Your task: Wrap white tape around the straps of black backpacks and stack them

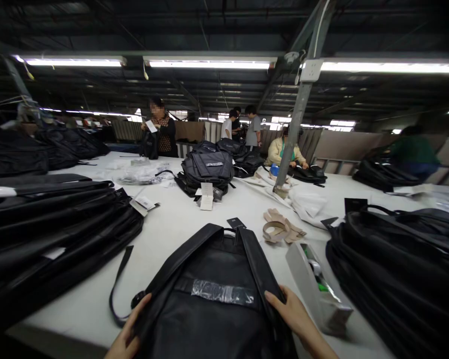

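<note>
A black backpack (209, 269) lies on the white table before me, with its two shoulder straps facing up. A strip of clear plastic film (222, 291) covers a band across its back panel. My left hand (127, 334) grips the left side of the backpack near a strap buckle; some of its fingers are hidden. On the opposite side, my right hand (294, 314) has its thumb over the right shoulder strap and its fingers around the edge. A loose webbing strap (118, 289) trails off to the left. Beyond the top handle lies a black hang tag (236, 223).
Stacked black bags (60, 239) flank me on the left, with another pile (400, 259) on the right. A tape dispenser (318, 289) and a cardboard ring (276, 231) lie right of the backpack. Farther back are more backpacks (209, 167), a metal post (294, 124) and several people.
</note>
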`<state>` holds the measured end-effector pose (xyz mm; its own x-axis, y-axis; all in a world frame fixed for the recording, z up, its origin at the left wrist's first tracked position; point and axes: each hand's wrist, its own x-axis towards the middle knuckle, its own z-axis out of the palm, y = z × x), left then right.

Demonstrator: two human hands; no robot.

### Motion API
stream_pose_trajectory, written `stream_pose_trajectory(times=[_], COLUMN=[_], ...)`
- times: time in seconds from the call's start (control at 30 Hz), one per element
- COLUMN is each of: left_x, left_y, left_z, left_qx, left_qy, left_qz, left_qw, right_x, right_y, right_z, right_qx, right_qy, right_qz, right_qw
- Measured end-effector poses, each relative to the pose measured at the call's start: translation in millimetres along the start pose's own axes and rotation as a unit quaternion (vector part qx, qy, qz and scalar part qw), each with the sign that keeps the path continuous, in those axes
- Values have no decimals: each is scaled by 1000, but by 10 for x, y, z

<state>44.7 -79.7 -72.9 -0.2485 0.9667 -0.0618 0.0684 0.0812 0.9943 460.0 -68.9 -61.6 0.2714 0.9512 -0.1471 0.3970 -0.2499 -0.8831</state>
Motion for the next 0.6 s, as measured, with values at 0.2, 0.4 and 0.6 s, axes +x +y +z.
stream_pose_trajectory(times=[0.2,0.4,0.6], left_x=[-51,271,337], left_y=[768,639,485], left_z=[445,627,407], left_qx=[-70,-27,99], left_qy=[-55,-50,-97], left_qz=[-117,-66,-56], left_qw=[989,996,989], right_x=[296,352,285], right_y=[-570,-1162,-2004], right_z=[-134,-289,-614], right_qx=[-62,40,271], right_qy=[83,-5,-178], right_qz=[3,-1,-7], right_qw=[995,999,946])
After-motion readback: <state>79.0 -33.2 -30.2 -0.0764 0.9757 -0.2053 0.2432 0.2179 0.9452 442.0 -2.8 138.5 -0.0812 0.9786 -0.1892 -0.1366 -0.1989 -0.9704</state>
